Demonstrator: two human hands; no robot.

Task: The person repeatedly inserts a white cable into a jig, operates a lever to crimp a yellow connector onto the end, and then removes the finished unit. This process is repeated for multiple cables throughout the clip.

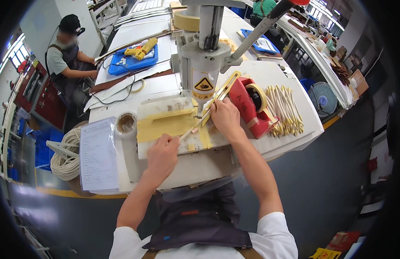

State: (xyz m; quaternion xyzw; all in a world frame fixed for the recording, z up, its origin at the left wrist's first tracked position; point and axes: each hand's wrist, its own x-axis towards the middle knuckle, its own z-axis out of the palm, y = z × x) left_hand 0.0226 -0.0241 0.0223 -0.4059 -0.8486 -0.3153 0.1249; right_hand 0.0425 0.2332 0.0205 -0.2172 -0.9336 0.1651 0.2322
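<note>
My left hand (162, 156) is closed in a pinch on one end of a thin white cord (186, 134). That cord slants up toward the tip of a grey hand-lever press (203, 62) with a warning sticker. Beside the press tip, my right hand (226, 117) is closed, its fingertips against a narrow yellow-edged strip (227, 88); what they grip is hidden. Beneath both hands lies a pale work board (165, 108) patched with yellow tape (163, 127). Right of my right hand are a red tape dispenser (247, 105) and a bundle of white cords with yellow ends (284, 110).
Left of the board are a round cup (126, 123), a sheet in a clear sleeve (97, 155) and a coil of cord (66, 157). A blue tray (122, 67) holds a yellow glue gun (141, 49). At the far left a person (70, 60) sits. A fan (323, 99) stands right.
</note>
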